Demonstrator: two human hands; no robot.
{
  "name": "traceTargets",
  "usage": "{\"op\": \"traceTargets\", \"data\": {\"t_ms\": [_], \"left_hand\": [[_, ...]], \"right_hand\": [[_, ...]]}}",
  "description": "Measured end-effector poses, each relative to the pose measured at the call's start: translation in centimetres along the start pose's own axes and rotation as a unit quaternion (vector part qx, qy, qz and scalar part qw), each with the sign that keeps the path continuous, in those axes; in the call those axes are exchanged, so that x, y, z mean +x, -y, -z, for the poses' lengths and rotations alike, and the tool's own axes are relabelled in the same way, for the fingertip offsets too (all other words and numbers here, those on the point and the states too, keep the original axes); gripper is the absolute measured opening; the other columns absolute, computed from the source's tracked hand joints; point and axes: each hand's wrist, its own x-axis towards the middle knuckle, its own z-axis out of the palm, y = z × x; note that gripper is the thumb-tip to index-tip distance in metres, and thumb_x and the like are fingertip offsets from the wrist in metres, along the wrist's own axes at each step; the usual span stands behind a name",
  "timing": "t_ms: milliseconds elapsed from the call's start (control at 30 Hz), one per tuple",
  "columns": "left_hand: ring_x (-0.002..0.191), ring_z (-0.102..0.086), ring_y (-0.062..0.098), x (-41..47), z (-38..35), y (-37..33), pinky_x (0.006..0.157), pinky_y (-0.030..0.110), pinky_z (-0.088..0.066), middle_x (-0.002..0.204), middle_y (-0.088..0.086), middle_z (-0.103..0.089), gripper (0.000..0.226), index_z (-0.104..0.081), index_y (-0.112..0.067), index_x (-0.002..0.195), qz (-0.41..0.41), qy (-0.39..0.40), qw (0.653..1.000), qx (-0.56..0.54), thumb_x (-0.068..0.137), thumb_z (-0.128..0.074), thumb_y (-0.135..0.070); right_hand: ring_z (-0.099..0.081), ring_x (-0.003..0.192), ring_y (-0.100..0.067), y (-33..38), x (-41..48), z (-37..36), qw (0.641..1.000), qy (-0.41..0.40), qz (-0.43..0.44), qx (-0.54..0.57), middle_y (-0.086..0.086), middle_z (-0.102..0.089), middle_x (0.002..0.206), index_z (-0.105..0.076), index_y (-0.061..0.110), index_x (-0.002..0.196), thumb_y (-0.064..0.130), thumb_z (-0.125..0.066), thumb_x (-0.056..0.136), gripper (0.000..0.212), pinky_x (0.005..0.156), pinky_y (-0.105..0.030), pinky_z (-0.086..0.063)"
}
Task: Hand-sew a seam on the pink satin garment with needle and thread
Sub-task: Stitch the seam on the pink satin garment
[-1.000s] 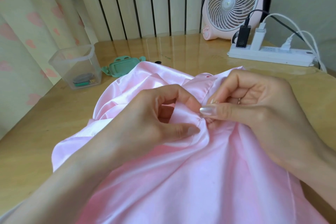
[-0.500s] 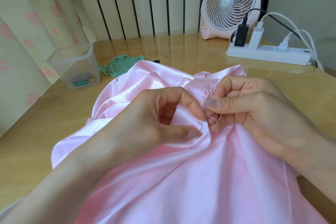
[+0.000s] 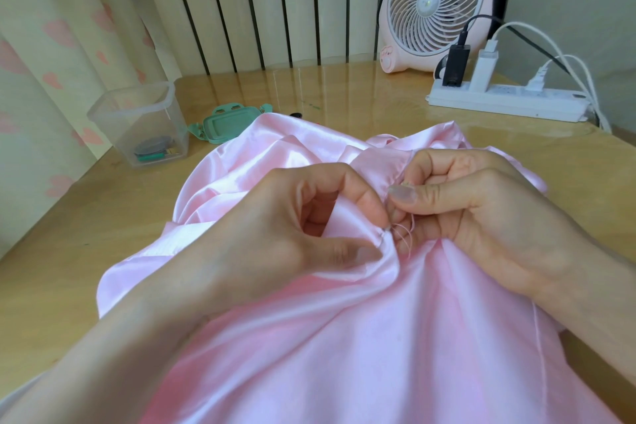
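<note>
The pink satin garment (image 3: 344,337) lies bunched over the wooden table and toward me. My left hand (image 3: 285,234) pinches a fold of it between thumb and forefinger at the seam. My right hand (image 3: 481,213) sits just to the right, thumb and fingers pinched together at the seam; the needle itself is too small to make out. Loops of pink thread (image 3: 404,234) curl between the two hands, and a strand trails down under my right wrist.
A clear plastic tub (image 3: 137,124) with small sewing items stands at the left, its green lid (image 3: 230,122) beside it. A pink desk fan (image 3: 437,3) and a white power strip (image 3: 506,101) with plugs and cables stand at the back right.
My right hand has drawn back slightly to the right and up from the fold, and loose thread loops now show between the hands. My left hand keeps its pinch on the fold.
</note>
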Motion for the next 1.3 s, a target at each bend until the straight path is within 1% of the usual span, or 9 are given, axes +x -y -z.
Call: {"op": "traceTargets", "data": {"t_ms": [100,367,733,833,900,1000,1067,1267,1300], "left_hand": [[0.069,-0.054,0.009,-0.07,0.02,-0.07,0.063,0.017,-0.044,0.08,-0.005,-0.069,0.017,-0.067,-0.014,0.079,0.0,0.005,1.0,-0.02,0.066,-0.073,-0.004],[0.069,-0.059,-0.002,-0.01,-0.04,-0.06,0.064,0.01,-0.046,0.077,-0.013,-0.069,0.019,-0.065,-0.013,0.08,-0.001,0.009,0.999,-0.035,0.067,-0.071,-0.001],[0.07,-0.06,0.005,-0.1,-0.11,-0.01,0.067,0.018,-0.048,0.076,-0.007,-0.07,0.016,-0.066,-0.01,0.078,0.002,-0.001,1.0,-0.027,0.066,-0.073,-0.002],[0.07,-0.06,0.024,-0.11,-0.18,-0.05,0.067,0.033,-0.051,0.077,-0.002,-0.07,0.014,-0.067,-0.012,0.075,0.003,-0.012,1.0,-0.02,0.065,-0.073,-0.004],[0.073,-0.055,0.044,0.0,-0.22,-0.06,0.064,0.048,-0.045,0.08,0.016,-0.068,0.013,-0.068,-0.013,0.075,0.007,-0.022,1.0,-0.011,0.064,-0.074,-0.007],[0.071,-0.049,0.053,0.15,-0.21,0.02,0.066,0.046,-0.037,0.085,0.036,-0.058,0.018,-0.069,-0.014,0.079,0.013,-0.028,1.0,0.001,0.063,-0.077,-0.013],[0.069,-0.049,0.052,0.19,-0.21,0.0,0.064,0.049,-0.038,0.085,0.036,-0.058,0.018,-0.069,-0.015,0.079,0.014,-0.029,0.999,0.001,0.064,-0.078,-0.013],[0.057,-0.049,0.03,0.06,-0.09,0.13,0.063,0.028,-0.042,0.074,0.015,-0.067,0.015,-0.069,-0.014,0.077,0.013,-0.025,1.0,-0.013,0.065,-0.077,-0.008],[0.058,-0.049,0.03,0.05,-0.02,0.13,0.065,0.029,-0.042,0.076,0.019,-0.066,0.018,-0.07,-0.015,0.079,0.014,-0.018,1.0,-0.014,0.064,-0.079,-0.011]], "right_hand": [[-0.057,0.043,-0.022,0.02,0.04,-0.05,1.0,0.0,-0.001,0.003,-0.017,-0.061,0.054,-0.057,0.003,0.052,0.01,-0.069,0.045,0.015,0.041,-0.025,-0.048],[-0.056,0.04,-0.024,0.18,0.04,-0.13,1.0,-0.001,-0.006,0.003,-0.017,-0.06,0.053,-0.054,0.0,0.055,0.007,-0.066,0.05,0.014,0.039,-0.025,-0.048],[-0.057,0.04,-0.023,0.1,0.01,-0.21,1.0,0.014,-0.016,0.009,-0.018,-0.06,0.053,-0.056,0.006,0.048,0.008,-0.066,0.051,0.01,0.039,-0.026,-0.048],[-0.057,0.041,-0.023,0.05,-0.01,-0.26,1.0,0.018,-0.016,0.015,-0.018,-0.06,0.053,-0.055,0.005,0.049,0.007,-0.066,0.052,0.011,0.04,-0.026,-0.048],[-0.058,0.042,-0.023,0.0,-0.01,-0.26,1.0,0.019,-0.015,0.02,-0.019,-0.059,0.053,-0.053,0.003,0.052,0.007,-0.066,0.051,0.013,0.041,-0.025,-0.048],[-0.058,0.043,-0.022,-0.2,0.05,-0.16,1.0,0.017,-0.011,0.018,-0.018,-0.059,0.054,-0.053,0.003,0.054,0.006,-0.067,0.05,0.015,0.043,-0.025,-0.049],[-0.057,0.044,-0.022,-0.32,0.12,-0.1,1.0,0.02,-0.007,0.018,-0.018,-0.059,0.055,-0.055,0.005,0.052,0.004,-0.07,0.048,0.015,0.044,-0.025,-0.049],[-0.056,0.042,-0.021,-0.22,0.14,-0.09,0.999,0.021,-0.022,0.031,-0.017,-0.057,0.054,-0.051,-0.001,0.058,0.004,-0.066,0.051,0.017,0.041,-0.025,-0.048],[-0.056,0.041,-0.02,-0.19,0.14,-0.09,0.999,0.018,-0.024,0.034,-0.016,-0.056,0.054,-0.05,-0.002,0.058,0.005,-0.065,0.052,0.018,0.041,-0.024,-0.047]]}}
